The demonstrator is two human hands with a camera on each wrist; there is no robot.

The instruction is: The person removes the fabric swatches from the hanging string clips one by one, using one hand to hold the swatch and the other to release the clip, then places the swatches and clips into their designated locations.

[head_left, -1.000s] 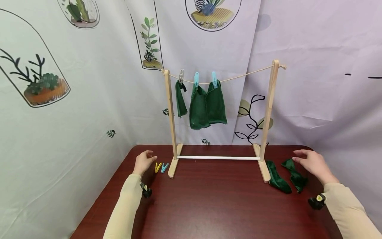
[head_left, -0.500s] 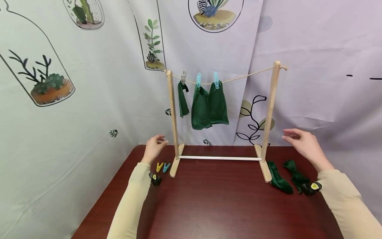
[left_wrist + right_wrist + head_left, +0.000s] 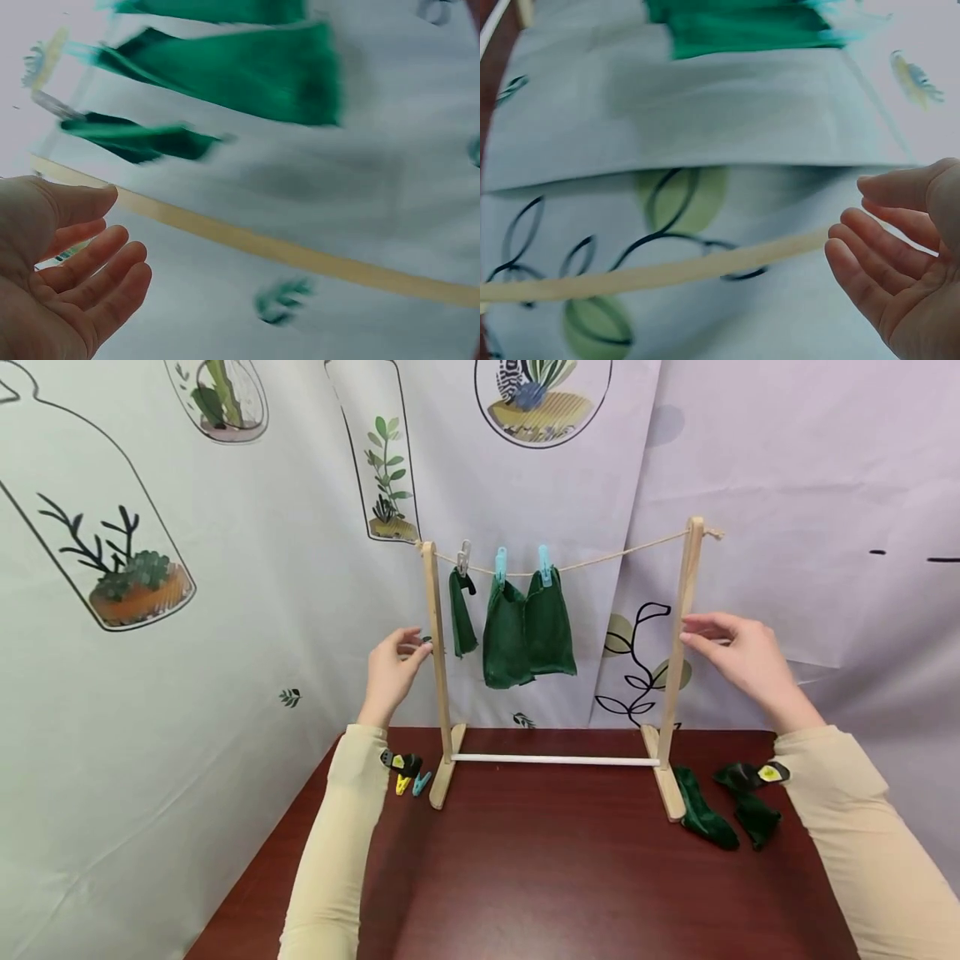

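A wooden drying rack (image 3: 437,652) with a string line stands on the table. My left hand (image 3: 392,677) is raised beside its left post, thumb and fingers apart and loosely bent, holding nothing. Close to the right post, my right hand (image 3: 746,664) has its fingertips at the post in the head view; whether they touch it I cannot tell. In the right wrist view its relaxed fingers (image 3: 870,270) hold nothing. From the line hang a narrow green cloth (image 3: 462,614) on a grey clothespin (image 3: 463,558) and wider green cloth (image 3: 528,631) on two blue clothespins (image 3: 501,564).
Under the left wrist, a yellow clothespin (image 3: 402,785) and a blue clothespin (image 3: 422,784) lie on the dark red table (image 3: 540,860). Right of the rack lie a sock-shaped green cloth (image 3: 705,814) and a twisted green cloth (image 3: 759,818). A white bar (image 3: 555,760) joins the rack's feet.
Both hands have risen from near the tabletop to the middle height of the rack's posts and moved inward toward them. The hanging cloths keep their places on the line.
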